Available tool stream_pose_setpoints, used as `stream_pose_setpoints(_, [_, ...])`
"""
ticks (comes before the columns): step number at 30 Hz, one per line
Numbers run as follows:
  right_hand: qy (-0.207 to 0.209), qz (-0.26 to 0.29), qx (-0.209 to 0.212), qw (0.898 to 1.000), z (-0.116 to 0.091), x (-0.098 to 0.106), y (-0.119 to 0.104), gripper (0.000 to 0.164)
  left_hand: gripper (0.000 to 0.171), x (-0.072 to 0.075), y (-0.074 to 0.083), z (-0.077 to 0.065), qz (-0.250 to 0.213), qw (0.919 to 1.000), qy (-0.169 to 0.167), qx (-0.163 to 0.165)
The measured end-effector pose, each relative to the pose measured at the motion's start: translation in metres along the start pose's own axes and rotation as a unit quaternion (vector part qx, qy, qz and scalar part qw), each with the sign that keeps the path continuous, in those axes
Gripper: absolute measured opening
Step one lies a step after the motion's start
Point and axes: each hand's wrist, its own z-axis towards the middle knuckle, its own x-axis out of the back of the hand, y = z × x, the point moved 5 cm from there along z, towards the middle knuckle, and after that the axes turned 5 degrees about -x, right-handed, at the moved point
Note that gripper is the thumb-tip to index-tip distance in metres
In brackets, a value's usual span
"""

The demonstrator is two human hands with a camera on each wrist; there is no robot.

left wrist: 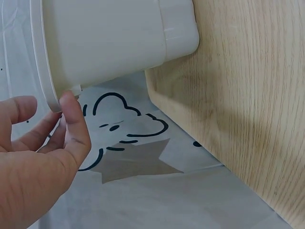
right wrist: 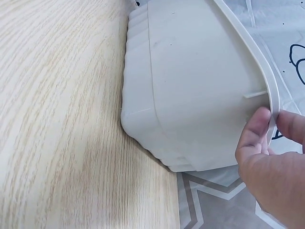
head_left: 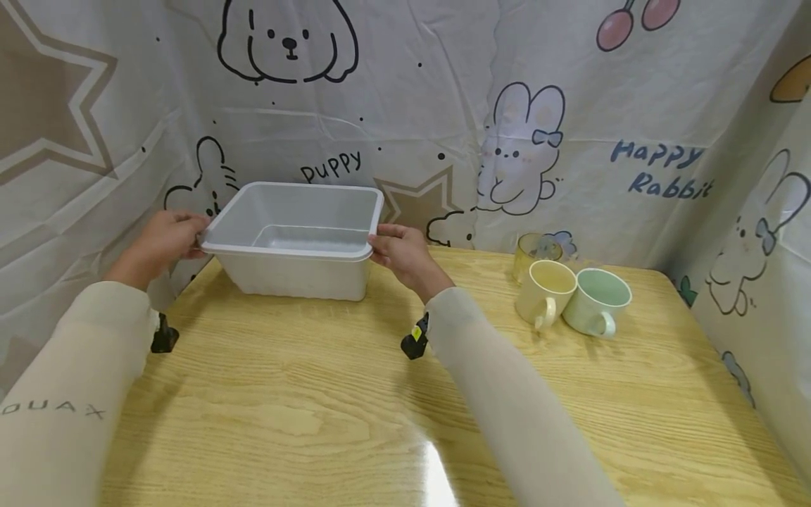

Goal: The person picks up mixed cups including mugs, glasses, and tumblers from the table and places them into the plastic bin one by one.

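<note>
A white rectangular plastic basin [head_left: 304, 274] stands at the back left of the table, its open top facing up and its inside bare. At its left rim is my left hand [head_left: 167, 243], with fingers curled under the lip; in the left wrist view the thumb [left wrist: 21, 109] lies on the other side of the rim, slightly apart from it. My right hand [head_left: 408, 257] pinches the right rim, thumb on one side and fingers below the lip, as the right wrist view shows. Both hands are at the basin's near half.
On the right of the wooden table [head_left: 285, 408] stand a yellow mug [head_left: 535, 299] and a light green mug [head_left: 586, 310], touching or nearly so. A clear yellowish glass [head_left: 524, 257] is partly hidden behind them. A printed cloth [head_left: 405, 91] hangs behind the table's back edge.
</note>
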Motion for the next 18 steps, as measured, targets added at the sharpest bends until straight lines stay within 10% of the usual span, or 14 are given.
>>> stream_pose_setpoints(9, [-0.004, 0.004, -0.009, 1.000, -0.001, 0.000, 0.000, 0.042, 0.049, 0.002, -0.011, 0.007, -0.094, 0.9949, -0.004, 0.037])
stream_pose_setpoints(13, [-0.003, 0.003, -0.017, 1.000, -0.001, 0.001, 0.001, 0.041, 0.021, 0.003, -0.017, 0.008, -0.198, 0.9775, -0.018, 0.070])
stream_pose_setpoints(18, [-0.001, 0.003, -0.020, 1.000, 0.000, 0.003, 0.002, 0.038, 0.030, 0.001, -0.023, 0.008, -0.296, 0.9479, -0.032, 0.114])
